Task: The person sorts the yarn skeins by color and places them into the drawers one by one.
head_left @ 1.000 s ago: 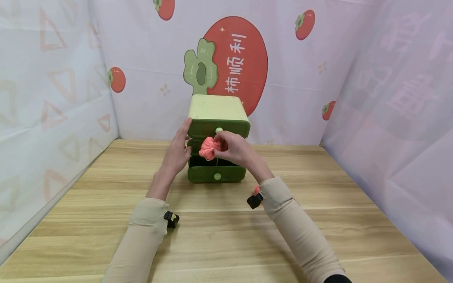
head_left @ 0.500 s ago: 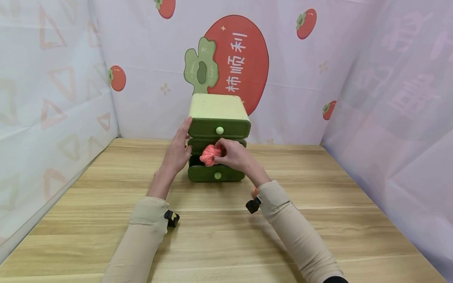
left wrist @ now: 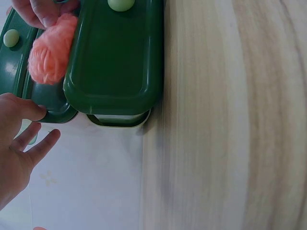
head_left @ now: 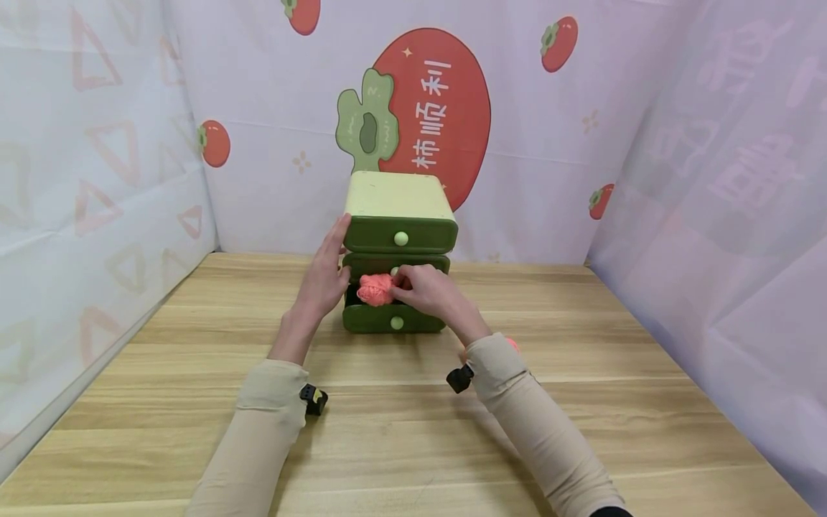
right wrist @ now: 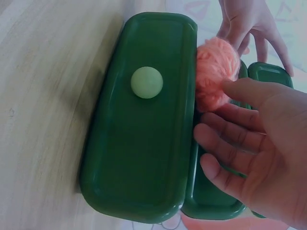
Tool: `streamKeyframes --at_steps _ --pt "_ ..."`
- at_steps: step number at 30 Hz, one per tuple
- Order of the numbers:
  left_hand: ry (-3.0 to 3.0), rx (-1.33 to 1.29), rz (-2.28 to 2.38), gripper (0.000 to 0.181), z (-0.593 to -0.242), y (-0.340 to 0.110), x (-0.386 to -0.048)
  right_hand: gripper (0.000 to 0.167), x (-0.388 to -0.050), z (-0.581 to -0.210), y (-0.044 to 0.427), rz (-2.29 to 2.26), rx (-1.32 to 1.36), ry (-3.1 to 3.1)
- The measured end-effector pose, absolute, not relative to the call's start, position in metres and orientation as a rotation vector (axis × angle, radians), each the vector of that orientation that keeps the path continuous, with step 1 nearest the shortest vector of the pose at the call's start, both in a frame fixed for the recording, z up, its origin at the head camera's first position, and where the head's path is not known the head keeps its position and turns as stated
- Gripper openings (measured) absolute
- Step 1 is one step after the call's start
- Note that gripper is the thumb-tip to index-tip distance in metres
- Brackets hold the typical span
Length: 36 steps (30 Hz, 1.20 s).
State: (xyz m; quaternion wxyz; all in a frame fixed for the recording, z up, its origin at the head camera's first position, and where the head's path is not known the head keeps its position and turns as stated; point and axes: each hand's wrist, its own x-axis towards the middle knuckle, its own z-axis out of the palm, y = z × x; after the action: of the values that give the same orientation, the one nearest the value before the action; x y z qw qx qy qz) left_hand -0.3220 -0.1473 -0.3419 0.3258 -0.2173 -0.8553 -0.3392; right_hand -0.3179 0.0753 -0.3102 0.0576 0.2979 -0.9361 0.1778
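Observation:
A small drawer cabinet (head_left: 400,194) with a cream top and green drawer fronts stands on the table. Its bottom drawer (head_left: 368,320) is pulled out. My right hand (head_left: 429,291) pinches a coral-pink ball of yarn (head_left: 375,290) between thumb and index finger at the opening of that drawer. In the right wrist view the yarn ball (right wrist: 216,72) sits just behind the drawer front (right wrist: 139,143), the other fingers loosely bent. My left hand (head_left: 323,276) rests along the cabinet's left side, fingers extended; in the left wrist view its thumb touches the middle drawer's front (left wrist: 53,103).
Behind my right sleeve, a bit of another coral-pink thing (head_left: 513,345) shows on the wooden table (head_left: 388,438); most of it is hidden. A printed cloth backdrop (head_left: 271,86) rises right behind the cabinet, with cloth walls on both sides.
My right hand has lowered the yarn ball from before the middle drawer to the bottom drawer's opening, shifting it slightly left at the end. My left hand has stayed in place.

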Motion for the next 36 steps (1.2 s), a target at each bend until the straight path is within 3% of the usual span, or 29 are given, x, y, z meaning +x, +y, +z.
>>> streamKeyframes --at_steps 11,18,36 --pt "-2.25 -0.573 -0.9 0.097 -0.341 -0.148 -0.322 0.015 -0.315 -0.311 0.074 0.495 0.941 -2.731" --pt "-2.284 -0.55 -0.927 0.098 -0.34 -0.148 -0.32 0.031 -0.311 -0.312 0.069 0.345 1.033 -2.817" --pt "-2.268 -0.572 -0.914 0.097 -0.342 -0.148 -0.321 0.034 -0.308 -0.31 0.101 0.374 1.055 -2.876"
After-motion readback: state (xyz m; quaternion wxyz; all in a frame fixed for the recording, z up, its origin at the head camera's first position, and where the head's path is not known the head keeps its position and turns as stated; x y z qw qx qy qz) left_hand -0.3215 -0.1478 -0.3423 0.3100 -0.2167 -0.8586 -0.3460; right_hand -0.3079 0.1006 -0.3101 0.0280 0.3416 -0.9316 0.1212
